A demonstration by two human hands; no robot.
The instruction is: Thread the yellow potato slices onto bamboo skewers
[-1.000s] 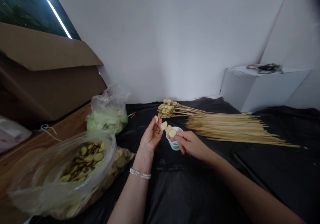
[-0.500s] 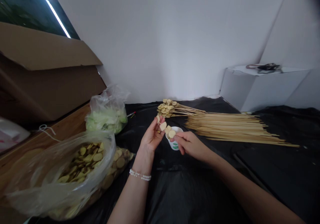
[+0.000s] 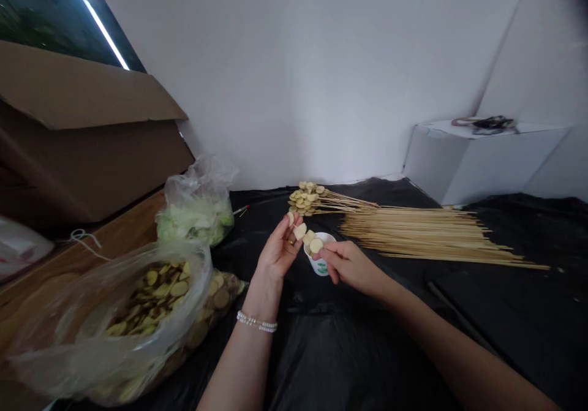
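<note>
Close together in the middle are my left hand point(image 3: 278, 248) and my right hand point(image 3: 351, 267). Several pale round slices point(image 3: 300, 232), which look like potato, line up between them. My left fingers and thumb are closed round the upper-left slices. At the lower-right end, my right thumb and fingers pinch a round slice point(image 3: 316, 245). Whether a stick runs through the row is too small to tell. A white paper cup point(image 3: 321, 267) with green marks stands just below the slices, partly hidden by them and my right hand.
Behind my hands lie skewers tipped with slices point(image 3: 305, 199). Bare wooden skewers point(image 3: 418, 233) spread to the right. An open plastic bag of slices point(image 3: 160, 291) is at left, before a bag of pale green pieces point(image 3: 197, 215). Black sheeting point(image 3: 316, 350) covers the table.
</note>
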